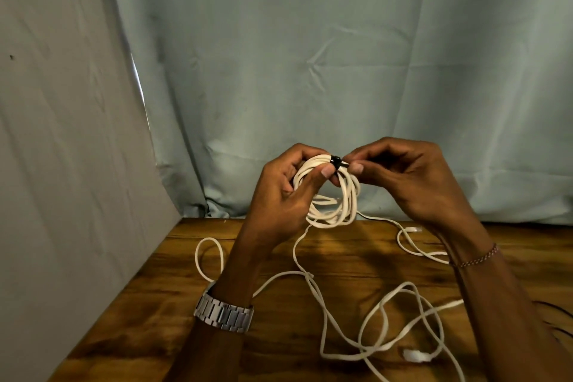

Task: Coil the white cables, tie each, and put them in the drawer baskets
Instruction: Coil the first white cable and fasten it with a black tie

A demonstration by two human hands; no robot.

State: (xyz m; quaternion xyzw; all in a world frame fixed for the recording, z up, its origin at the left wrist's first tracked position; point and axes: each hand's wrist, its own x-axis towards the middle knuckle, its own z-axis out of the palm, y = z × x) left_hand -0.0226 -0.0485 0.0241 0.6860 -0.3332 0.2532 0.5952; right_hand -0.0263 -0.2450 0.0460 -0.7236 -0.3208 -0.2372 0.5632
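Observation:
I hold a coiled white cable (336,205) up above the wooden table (161,298). My left hand (285,192) grips the coil's left side, its thumb pressing near the top. A black tie (336,161) wraps the top of the coil. My right hand (412,177) pinches the tie's end between thumb and fingertips. Loose white cable (366,313) trails from the coil and sprawls in loops over the table. A white connector (417,356) lies near the front edge, another connector (414,229) lies at the back right.
A pale blue-green cloth (310,56) hangs behind the table and down its left side. Thin dark cords (558,316) show at the right edge. No drawer or basket is in view.

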